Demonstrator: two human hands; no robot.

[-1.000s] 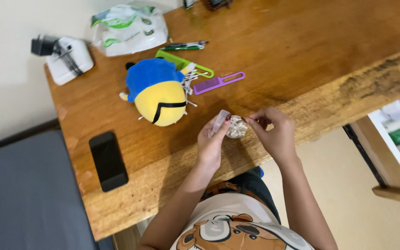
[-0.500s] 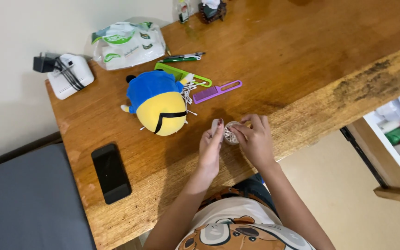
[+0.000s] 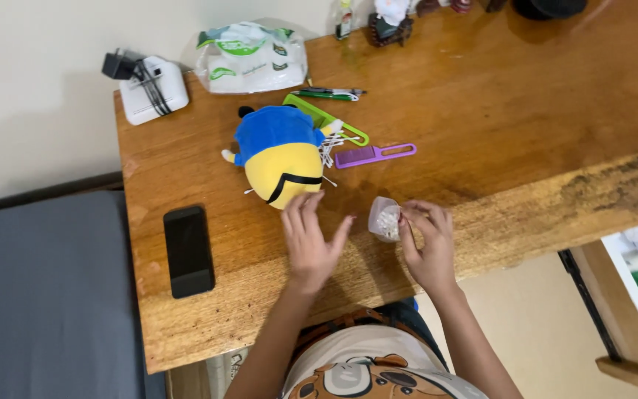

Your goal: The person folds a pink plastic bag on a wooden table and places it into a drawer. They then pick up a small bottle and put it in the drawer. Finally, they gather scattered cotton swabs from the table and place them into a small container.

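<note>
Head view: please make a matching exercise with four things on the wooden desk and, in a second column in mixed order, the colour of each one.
Things:
1. comb
2. phone
3. plush toy
4. charger box

Colours:
A. black
B. white
C. purple
D. blue and yellow

Pairs: 1-C, 2-A, 3-D, 4-B

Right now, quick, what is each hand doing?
Left hand: open, fingers spread, empty, beside the yellow and blue plush toy.
Right hand: holding a small clear container.
</note>
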